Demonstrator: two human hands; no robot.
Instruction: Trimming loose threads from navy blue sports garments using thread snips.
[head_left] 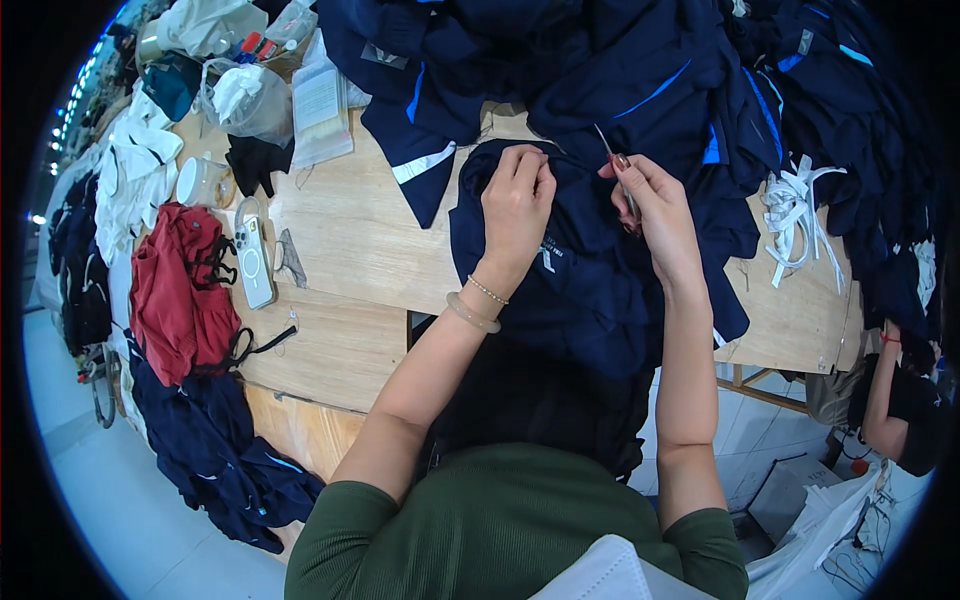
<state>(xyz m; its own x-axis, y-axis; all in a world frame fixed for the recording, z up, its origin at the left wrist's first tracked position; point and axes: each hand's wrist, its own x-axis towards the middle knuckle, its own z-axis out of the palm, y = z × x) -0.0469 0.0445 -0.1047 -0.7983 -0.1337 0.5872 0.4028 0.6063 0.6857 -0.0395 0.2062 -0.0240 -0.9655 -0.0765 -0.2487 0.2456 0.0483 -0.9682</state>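
A navy garment (590,290) lies in front of me, its near part hanging over the table edge at my body. My left hand (516,205) is closed in a pinch at the garment's upper edge, fingertips on the cloth. In my right hand (655,210) are small scissors (603,139), held just right of that edge with the slim blade pointing up and away. Part of the scissors is hidden behind the fingers. The blade stands apart from my left fingertips.
Navy garments with blue trim (650,60) are heaped at the far side. White strips (797,215) lie at right. On the left are a phone (254,262), a red cloth (180,295), a clear cup (205,182) and plastic bags (250,100). Another person (900,400) is at far right.
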